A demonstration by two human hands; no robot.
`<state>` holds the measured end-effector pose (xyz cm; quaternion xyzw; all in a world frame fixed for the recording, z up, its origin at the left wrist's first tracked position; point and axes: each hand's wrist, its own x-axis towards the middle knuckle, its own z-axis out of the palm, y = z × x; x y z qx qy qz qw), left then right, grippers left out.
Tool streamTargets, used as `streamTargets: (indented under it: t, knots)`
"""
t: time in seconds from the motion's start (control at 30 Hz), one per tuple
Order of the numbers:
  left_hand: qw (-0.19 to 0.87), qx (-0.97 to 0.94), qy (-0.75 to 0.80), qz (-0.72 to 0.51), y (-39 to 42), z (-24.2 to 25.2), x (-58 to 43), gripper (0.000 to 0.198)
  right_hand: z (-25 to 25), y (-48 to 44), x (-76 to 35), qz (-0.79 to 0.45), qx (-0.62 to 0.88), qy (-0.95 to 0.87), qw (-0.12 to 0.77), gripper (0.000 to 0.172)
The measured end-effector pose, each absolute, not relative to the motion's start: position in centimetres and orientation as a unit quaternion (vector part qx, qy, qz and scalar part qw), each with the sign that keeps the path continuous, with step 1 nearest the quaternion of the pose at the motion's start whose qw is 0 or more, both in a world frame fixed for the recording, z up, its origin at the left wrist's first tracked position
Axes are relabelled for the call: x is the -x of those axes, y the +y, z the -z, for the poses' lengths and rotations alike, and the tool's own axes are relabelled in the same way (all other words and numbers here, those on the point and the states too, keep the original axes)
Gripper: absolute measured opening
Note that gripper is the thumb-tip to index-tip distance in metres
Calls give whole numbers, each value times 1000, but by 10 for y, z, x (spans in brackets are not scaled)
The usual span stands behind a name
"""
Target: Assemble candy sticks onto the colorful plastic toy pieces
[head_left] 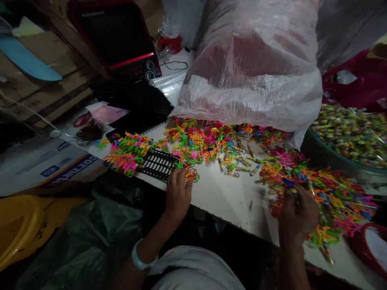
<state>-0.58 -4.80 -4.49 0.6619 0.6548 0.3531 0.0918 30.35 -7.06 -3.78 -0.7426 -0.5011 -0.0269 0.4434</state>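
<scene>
My left hand (pixel 178 191) lies over the right end of a black slotted rack (pixel 159 164), fingers bent and close together. Whatever is under its fingertips is hidden; small bright plastic toys with rings (pixel 193 176) lie right beside them. Rows of colourful plastic toys (pixel 127 155) stand packed on the rack's left part. My right hand (pixel 298 213) is closed at the near left side of a loose heap of similar toys (pixel 335 193). A small dark blue plastic piece (pixel 288 182) shows at its fingertips.
A large translucent bag (pixel 250 72) lies open at the back, more toys spilling from its mouth. Small printed tubes (pixel 237 167) are scattered mid-table. A tub of wrapped pieces (pixel 353 137) and a red-rimmed bowl (pixel 367 245) stand right; a red-framed black device (pixel 116 40) stands back left.
</scene>
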Motion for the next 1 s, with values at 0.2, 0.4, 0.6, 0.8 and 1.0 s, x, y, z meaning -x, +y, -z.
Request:
streamTargets:
  t: [0.2,0.4,0.6,0.8,1.0]
  knots:
    - [91,-648,687,-316,-56,68,28,29,36,-57,-246,-77,721,-515,457,33]
    - [112,-662,660,-337,-57,76,21,28,45,-13,-125,-373,621,-612,318,31]
    - [148,-639,645,-392,-58,60,24,39,32,-6,-137,-460,571,-568,374,25]
    - [315,-662,553,-396,-41,29,4,18,4,-22,-162,-520,553,-485,434,28]
    - [599,-464,506,-412,-38,17,-23,23,16,-29,-162,-543,538,-386,516,25]
